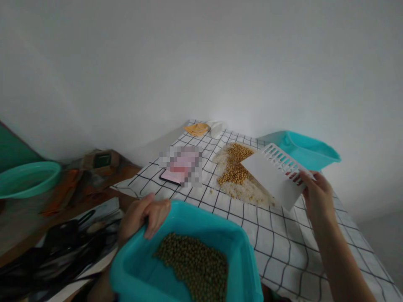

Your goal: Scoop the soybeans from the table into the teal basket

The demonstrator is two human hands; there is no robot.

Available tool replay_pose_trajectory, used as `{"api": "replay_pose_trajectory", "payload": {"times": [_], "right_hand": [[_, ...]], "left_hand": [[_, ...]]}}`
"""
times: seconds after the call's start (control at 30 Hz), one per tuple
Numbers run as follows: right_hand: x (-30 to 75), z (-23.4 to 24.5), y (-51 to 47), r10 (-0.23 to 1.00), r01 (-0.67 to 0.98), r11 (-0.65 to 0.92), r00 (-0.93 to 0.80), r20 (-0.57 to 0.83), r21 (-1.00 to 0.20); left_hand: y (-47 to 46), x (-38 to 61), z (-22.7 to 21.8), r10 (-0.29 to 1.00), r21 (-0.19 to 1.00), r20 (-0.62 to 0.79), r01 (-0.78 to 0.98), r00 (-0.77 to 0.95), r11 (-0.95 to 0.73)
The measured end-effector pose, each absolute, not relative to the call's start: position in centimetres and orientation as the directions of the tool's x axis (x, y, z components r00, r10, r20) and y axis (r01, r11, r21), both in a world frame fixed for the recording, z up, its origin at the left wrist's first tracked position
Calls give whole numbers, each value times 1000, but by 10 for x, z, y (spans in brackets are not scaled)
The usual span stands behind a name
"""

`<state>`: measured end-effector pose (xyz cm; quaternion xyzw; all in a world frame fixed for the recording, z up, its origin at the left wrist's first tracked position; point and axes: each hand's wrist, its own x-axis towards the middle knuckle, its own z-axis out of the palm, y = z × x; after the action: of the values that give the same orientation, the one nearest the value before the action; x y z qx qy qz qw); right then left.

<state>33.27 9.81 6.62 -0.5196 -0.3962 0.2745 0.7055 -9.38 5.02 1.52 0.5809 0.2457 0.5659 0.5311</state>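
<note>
My left hand (pixel 146 214) is closed over the rim of a turquoise plastic basin (pixel 204 218), close to me at the table's front edge. Inside that basin lie many small greenish beans (pixel 198 264). Out to the right, my right hand (pixel 317 193) grips the slotted edge of a flat white plastic scraper (pixel 277 176), which is tilted above the tabletop. Just left of the scraper, yellow soybeans (pixel 236 163) are spread in a heap with pale rice-like grains (pixel 248 193). The scraper hides part of the heap's right side.
A second turquoise basin (pixel 308 147) stands at the table's back right. On the checkered cloth (pixel 220 214) lie a phone (pixel 178 170), an orange cloth (pixel 197 128) and a white item (pixel 215 128). At left are a green basin (pixel 31 180), a box (pixel 100 161) and dark clutter (pixel 75 235).
</note>
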Motion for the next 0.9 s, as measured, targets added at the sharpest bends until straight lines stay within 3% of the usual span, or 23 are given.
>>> {"api": "replay_pose_trajectory", "payload": {"times": [0.1, 0.7, 0.9], "right_hand": [[333, 64, 99, 770, 87, 344, 544, 334, -935], [305, 74, 102, 813, 240, 384, 369, 450, -891], [299, 75, 104, 833, 261, 403, 292, 469, -877]], "left_hand": [[51, -86, 15, 821, 902, 403, -325, 403, -283], [38, -57, 10, 884, 869, 361, -452, 296, -203], [38, -58, 10, 885, 882, 356, -423, 302, -210]]}}
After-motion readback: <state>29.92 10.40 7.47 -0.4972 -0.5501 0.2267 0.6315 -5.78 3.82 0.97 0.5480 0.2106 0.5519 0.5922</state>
